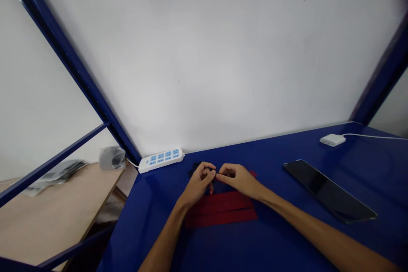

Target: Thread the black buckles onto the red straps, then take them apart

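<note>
white power strip (162, 160), dark tablet (328, 189), white charger (332, 140)

Item (216, 175) at meeting fingertips of left hand (199, 185) and right hand (240, 179), centre: too small to identify. Black object (191, 171), behind left hand: partly hidden. Red piece (253, 173), behind right hand: partly hidden. Forearms (164, 236): cut off, bottom edge. White cable (376, 137): cut off, right edge.
</note>
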A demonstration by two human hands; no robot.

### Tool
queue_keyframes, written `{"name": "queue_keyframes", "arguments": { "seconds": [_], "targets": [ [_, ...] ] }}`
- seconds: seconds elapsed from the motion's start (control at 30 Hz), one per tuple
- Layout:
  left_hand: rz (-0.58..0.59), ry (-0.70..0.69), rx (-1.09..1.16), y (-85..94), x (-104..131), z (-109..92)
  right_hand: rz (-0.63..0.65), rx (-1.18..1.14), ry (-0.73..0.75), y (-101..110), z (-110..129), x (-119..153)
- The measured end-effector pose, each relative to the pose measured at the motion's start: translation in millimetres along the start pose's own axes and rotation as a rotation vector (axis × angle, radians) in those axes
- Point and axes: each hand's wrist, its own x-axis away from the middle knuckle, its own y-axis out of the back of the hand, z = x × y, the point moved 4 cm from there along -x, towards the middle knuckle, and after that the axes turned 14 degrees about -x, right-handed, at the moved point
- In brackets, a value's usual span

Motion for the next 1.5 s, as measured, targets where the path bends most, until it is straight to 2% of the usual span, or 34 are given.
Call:
{"name": "queue_keyframes", "arguments": {
  "seconds": [0.1,0.2,0.27,0.33,0.43,0.5,0.7,0.83,0.97,1.07,1.2,1.27,1.4,1.5],
  "targets": [
    [-0.089,-0.005,0.015,9.4,-3.1,5.0,-0.064,0.007,0.027,18.7,6.1,-5.3],
    [-0.159,0.031,0.038,19.0,-5.4,10.0,-0.137,0.044,0.046,47.3,8.2,-10.6],
    [-0.150,0.062,0.057,22.9,-5.3,10.1,-0.078,0.167,0.050,61.1,6.4,-12.3],
    [-0.121,0.084,0.070,25.4,-4.1,7.8,0.039,0.319,0.030,67.8,2.1,-11.5],
    [-0.085,0.121,0.078,28.3,-1.9,5.7,0.223,0.469,-0.035,64.9,-6.1,-6.7],
    [-0.075,0.149,0.074,29.9,-1.1,6.8,0.267,0.519,-0.053,57.2,-9.7,-3.8],
    [-0.043,0.181,0.104,30.9,2.5,3.1,0.232,0.598,0.050,33.2,-13.0,-3.0],
    [0.009,0.124,0.151,32.9,7.0,-7.9,0.175,0.482,0.101,39.8,-7.0,-6.9],
    [-0.140,0.044,0.142,43.2,4.9,-8.5,0.083,0.288,0.091,50.9,5.9,-9.7],
    [-0.230,0.015,0.252,44.3,1.8,-6.5,0.118,0.165,0.050,49.7,12.7,-9.0],
    [-0.235,0.001,0.480,33.9,0.6,-10.8,0.153,0.029,0.022,46.2,12.4,-8.1],
    [-0.216,0.007,0.521,27.4,0.4,-12.5,0.151,-0.048,-0.002,44.8,8.9,-8.4],
    [-0.185,0.011,0.372,17.1,-2.0,-7.7,0.151,-0.107,-0.028,35.9,6.0,-7.2],
    [-0.181,0.011,0.226,12.1,-3.4,-3.5,0.144,0.019,0.026,24.7,12.8,-3.1]
  ]
}}
